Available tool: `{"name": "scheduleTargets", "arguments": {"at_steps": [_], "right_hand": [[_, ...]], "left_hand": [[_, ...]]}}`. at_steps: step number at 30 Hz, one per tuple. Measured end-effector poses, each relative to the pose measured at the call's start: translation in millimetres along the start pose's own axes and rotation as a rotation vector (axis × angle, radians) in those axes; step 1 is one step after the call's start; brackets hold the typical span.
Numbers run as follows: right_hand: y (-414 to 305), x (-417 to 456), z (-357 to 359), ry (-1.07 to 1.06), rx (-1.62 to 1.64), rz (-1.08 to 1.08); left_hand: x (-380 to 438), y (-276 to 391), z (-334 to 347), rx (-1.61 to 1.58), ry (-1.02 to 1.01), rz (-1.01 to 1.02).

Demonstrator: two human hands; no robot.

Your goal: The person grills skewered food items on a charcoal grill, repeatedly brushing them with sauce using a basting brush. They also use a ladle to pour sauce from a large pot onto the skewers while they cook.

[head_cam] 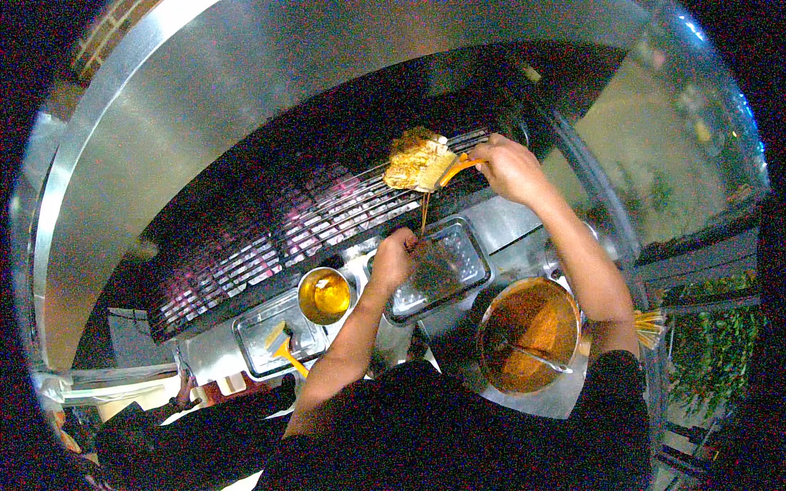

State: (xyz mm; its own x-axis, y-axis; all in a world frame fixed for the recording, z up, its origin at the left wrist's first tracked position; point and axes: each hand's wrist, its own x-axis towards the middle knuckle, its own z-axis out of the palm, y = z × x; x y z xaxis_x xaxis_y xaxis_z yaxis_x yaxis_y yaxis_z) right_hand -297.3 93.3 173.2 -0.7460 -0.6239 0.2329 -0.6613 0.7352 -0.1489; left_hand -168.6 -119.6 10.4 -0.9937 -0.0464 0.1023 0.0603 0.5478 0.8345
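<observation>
My left hand [392,261] grips the lower ends of thin skewers [425,212] at the grill's front edge. On them, a flat, browned piece of what looks like meat [414,161] is held over the right part of the charcoal grill [331,221]. My right hand [513,169] pinches the orange handle of a basting brush [451,172]. Its pale bristles touch the right side of the meat. Just below my left hand is a rectangular metal tray [451,264] with a wet-looking bottom.
A metal container of yellow liquid [324,296] stands left of my left forearm. A second orange-handled brush [281,345] lies in another tray [245,344]. A large pot of orange-brown sauce [531,331] holds a ladle [540,359]. A metal hood [245,92] arches overhead; another person [202,429] is at lower left.
</observation>
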Motion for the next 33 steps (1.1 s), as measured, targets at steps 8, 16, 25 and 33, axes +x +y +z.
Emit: {"name": "scheduleTargets", "arguments": {"at_steps": [8, 16, 25, 33], "right_hand": [[24.0, 39.4, 11.3, 0.054, -0.062, 0.143], [21.6, 47.5, 17.9, 0.093, -0.034, 0.127], [1.4, -11.3, 4.9, 0.047, 0.006, -0.008], [8.5, 27.6, 7.9, 0.037, 0.025, -0.026]], "left_hand": [[8.5, 1.2, 1.5, 0.124, -0.065, 0.12], [12.1, 1.0, 7.5, 0.088, -0.024, 0.105], [16.3, -13.6, 16.4, -0.022, 0.018, -0.038], [15.4, 3.4, 13.1, -0.065, 0.018, -0.173]]}}
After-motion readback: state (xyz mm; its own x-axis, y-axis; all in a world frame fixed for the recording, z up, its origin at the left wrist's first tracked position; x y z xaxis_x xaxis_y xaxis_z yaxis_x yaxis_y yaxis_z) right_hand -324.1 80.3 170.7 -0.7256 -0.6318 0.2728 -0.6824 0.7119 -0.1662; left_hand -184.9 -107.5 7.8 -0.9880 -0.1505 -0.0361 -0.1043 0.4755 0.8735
